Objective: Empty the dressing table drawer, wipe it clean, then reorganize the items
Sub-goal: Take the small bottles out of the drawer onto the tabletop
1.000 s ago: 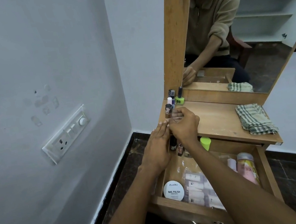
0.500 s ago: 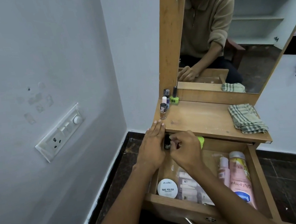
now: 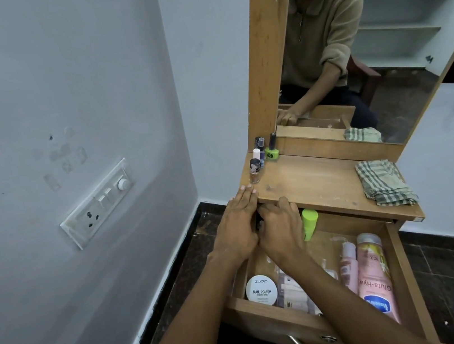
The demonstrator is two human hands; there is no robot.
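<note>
Left hand (image 3: 238, 223): fingers straight, tips on tabletop (image 3: 310, 186) edge.
Right hand (image 3: 282, 227): curled in drawer (image 3: 270, 314); contents hidden, cannot tell.

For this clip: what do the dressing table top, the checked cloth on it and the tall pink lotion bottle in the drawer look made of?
Brown dressing table top: wood or wood-look laminate, matt, grain streaks, pale scuffs. Green-and-cream checked cloth: woven fabric, likely cotton, soft crumpled folds. Tall pink lotion bottle: probably plastic, glossy, printed lettering and highlights along its side.
</note>
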